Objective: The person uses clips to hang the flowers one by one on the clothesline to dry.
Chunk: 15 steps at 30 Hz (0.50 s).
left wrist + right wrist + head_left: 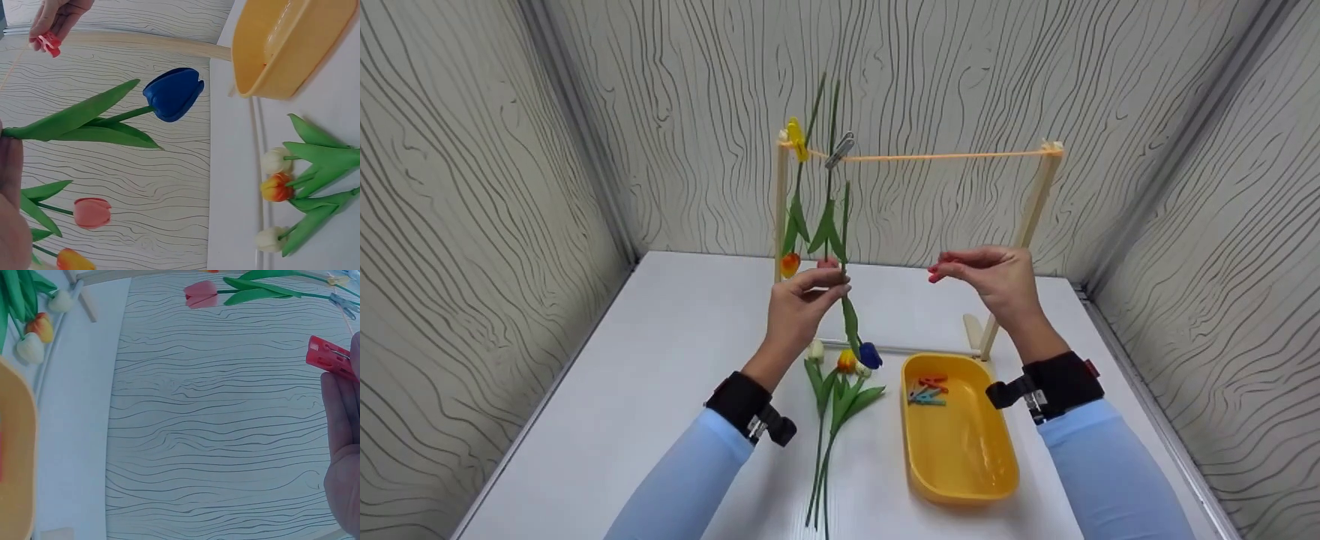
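Note:
My left hand pinches the stem of a blue tulip, held bloom down with its stem end just below the cord. Between the fingertips of my right hand is a red clothespin, apart from the flower and to its right. An orange cord runs across a wooden frame. At its left end a yellow clothespin and a grey clothespin clip two upside-down tulips, one orange and one pink. In the head view my left hand partly hides the pink bloom.
A yellow basin with several clothespins stands on the white table at the right. Left of it lie white tulips and an orange one. The frame's right post rises behind my right hand.

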Available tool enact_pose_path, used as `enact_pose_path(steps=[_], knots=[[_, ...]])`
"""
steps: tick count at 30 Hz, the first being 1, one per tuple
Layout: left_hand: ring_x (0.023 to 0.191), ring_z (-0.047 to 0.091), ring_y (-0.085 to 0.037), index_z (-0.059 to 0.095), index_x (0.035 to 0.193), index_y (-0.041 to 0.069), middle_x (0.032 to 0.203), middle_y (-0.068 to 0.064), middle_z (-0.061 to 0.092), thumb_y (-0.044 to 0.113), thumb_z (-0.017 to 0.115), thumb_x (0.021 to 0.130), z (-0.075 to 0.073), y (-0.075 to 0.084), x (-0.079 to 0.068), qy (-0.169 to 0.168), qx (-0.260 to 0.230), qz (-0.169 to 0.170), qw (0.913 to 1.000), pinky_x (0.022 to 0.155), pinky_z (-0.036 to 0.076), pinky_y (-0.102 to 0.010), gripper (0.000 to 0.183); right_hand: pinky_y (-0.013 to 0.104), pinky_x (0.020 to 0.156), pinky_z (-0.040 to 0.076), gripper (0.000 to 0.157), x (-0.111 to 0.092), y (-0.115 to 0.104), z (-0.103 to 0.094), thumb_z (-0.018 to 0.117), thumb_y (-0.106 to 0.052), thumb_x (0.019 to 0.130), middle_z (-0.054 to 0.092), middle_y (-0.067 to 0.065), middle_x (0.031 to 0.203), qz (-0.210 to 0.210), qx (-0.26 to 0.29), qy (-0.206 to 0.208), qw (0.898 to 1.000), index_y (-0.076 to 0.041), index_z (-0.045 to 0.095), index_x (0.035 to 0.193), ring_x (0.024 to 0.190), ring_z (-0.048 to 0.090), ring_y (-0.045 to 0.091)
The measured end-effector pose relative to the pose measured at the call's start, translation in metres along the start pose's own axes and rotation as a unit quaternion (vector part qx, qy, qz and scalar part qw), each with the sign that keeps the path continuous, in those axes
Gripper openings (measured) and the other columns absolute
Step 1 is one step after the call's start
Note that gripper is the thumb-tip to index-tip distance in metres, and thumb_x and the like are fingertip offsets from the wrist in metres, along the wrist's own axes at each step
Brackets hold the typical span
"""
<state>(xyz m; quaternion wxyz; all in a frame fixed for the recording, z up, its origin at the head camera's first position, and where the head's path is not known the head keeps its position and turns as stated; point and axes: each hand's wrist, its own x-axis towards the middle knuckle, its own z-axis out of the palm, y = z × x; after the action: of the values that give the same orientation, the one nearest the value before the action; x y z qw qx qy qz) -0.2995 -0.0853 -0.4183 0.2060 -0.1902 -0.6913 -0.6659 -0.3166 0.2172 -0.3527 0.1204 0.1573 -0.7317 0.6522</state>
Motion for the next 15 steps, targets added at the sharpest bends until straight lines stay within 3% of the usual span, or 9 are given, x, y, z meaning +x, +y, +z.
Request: enact_pose_path(steps=[6, 11, 15], knots=[[0.097, 0.081, -0.015, 0.082, 0.113, -0.001, 0.111, -0.02, 0.083, 0.001, 0.084, 0.092, 0.007, 0.013, 0.021, 0.013, -0.002, 0.016, 0.9998, 0.087, 0.066, -0.021, 0.021, 0.025, 0.099, 0.064, 0.025, 0.018, -0.023, 0.001, 0.088, -0.006, 0.089, 0.087, -0.003, 0.094, -0.027, 0.046, 0.015, 0.998, 0.007, 0.081, 0.109, 0.086, 0.085, 0.014], [0.101, 0.082, -0.018, 0.083, 0.113, 0.003, 0.111, -0.014, 0.085, 0.006, 0.083, 0.095, 0.012, 0.023, 0.033, 0.028, 0.018, 0.024, 0.9991, 0.088, 0.066, -0.021, 0.019, 0.023, 0.099, 0.064, 0.019, 0.032, -0.039, 0.002, 0.091, -0.006, 0.086, 0.087, -0.005, 0.093, -0.047, 0.063, 0.032, 0.996, 0.0, 0.085, 0.104, 0.09, 0.084, 0.01], [0.097, 0.082, -0.019, 0.083, 0.114, 0.004, 0.111, -0.011, 0.085, 0.01, 0.082, 0.097, 0.015, 0.033, 0.042, 0.037, 0.029, 0.026, 0.9986, 0.074, 0.062, -0.015, 0.019, 0.023, 0.097, 0.065, 0.019, 0.042, -0.052, 0.003, 0.09, -0.003, 0.086, 0.087, -0.004, 0.092, -0.061, 0.07, 0.042, 0.995, 0.0, 0.085, 0.104, 0.09, 0.084, 0.01]])
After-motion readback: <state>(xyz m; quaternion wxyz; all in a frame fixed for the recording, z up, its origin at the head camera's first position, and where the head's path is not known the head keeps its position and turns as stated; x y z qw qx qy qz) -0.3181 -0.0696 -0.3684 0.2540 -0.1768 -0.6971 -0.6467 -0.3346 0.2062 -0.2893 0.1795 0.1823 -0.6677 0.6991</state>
